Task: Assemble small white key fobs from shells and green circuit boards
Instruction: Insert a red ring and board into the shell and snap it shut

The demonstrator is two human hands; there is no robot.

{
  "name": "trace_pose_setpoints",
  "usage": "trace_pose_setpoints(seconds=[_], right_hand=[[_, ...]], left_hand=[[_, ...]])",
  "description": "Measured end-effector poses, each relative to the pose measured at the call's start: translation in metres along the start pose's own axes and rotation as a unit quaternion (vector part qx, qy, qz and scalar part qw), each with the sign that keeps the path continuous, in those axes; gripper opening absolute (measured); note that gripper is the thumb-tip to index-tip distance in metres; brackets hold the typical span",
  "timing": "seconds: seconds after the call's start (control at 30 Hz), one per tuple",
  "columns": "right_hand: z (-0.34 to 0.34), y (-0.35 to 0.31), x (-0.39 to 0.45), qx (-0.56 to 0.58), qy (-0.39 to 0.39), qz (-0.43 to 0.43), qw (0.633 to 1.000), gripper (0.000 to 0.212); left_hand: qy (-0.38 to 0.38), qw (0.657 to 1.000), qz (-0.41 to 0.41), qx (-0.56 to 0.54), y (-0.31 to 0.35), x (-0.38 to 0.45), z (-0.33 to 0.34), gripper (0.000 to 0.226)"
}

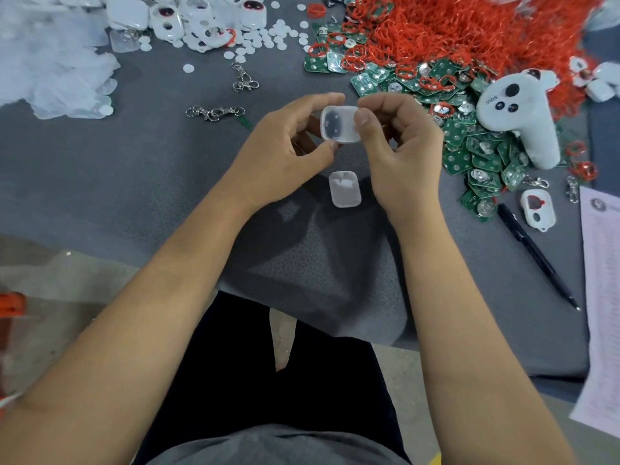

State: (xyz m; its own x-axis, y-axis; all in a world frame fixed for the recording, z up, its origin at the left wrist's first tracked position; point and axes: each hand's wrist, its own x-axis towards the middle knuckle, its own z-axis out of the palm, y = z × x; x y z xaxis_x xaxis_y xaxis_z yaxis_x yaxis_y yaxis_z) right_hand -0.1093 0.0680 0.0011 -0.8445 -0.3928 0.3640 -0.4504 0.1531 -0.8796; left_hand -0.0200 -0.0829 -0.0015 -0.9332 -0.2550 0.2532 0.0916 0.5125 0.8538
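I've got one white shell half [339,124] up off the surface, hollow side facing me. My left hand [285,156] pinches it btwn thumb at its near edge and forefinger over the far edge; my right hand [399,146] pinches its right side w/ thumb and forefinger, other fingers curled loosely behind. Dark shapes show inside the shell, can't tell if they're button holes or a part already seated; no green visible in it, so I judge the board isn't in yet.

A second shell half [344,189] lies on the grey surface [167,162] just below my hands, open side up, touching neither hand. Prob the mate for this one.

Step in hand, as I read it: checking/orienting the shell before loading. Early in this fob, nothing closed.

Next move calls for a green circuit board from the pile [469,156] to my right, near but needing a reach. Right hand has to let go, left keeps the shell steady alone. Board must go in right way round, flat in the recess, then the mate shell presses on square.

Also around: red rubber rings heap [453,31] far right, round white discs [268,38] and more white shells [188,18] far left, metal clasps [214,113], a black pen [536,253], a white controller [516,112] resting on the boards.
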Motion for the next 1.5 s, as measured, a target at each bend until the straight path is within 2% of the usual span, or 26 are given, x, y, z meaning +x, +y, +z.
trace_pose_setpoints(seconds=[0.33,0.77,1.07,1.3,1.5], right_hand=[[0.0005,0.0002,-0.0015,-0.010,0.015,0.013,1.000,0.011],[0.0046,0.0034,-0.0044,-0.045,0.016,-0.020,0.999,0.017],[0.0037,0.0011,-0.0050,-0.062,0.019,-0.016,0.998,0.014],[0.0019,-0.0015,-0.0051,-0.039,0.031,0.011,0.999,0.037],[0.0038,-0.0031,-0.0050,0.011,0.029,0.032,0.999,0.024]], left_hand=[[-0.001,1.000,0.007,-0.004,-0.0009,-0.0016,0.0001,0.047],[0.002,1.000,0.002,-0.003,-0.0027,0.0000,0.0011,0.045],[0.000,1.000,0.010,-0.006,-0.0049,-0.0001,0.0018,0.046],[0.002,1.000,0.015,-0.026,-0.0046,0.0006,0.0007,0.045],[0.015,0.998,-0.002,-0.053,-0.0074,0.0013,0.0009,0.045]])
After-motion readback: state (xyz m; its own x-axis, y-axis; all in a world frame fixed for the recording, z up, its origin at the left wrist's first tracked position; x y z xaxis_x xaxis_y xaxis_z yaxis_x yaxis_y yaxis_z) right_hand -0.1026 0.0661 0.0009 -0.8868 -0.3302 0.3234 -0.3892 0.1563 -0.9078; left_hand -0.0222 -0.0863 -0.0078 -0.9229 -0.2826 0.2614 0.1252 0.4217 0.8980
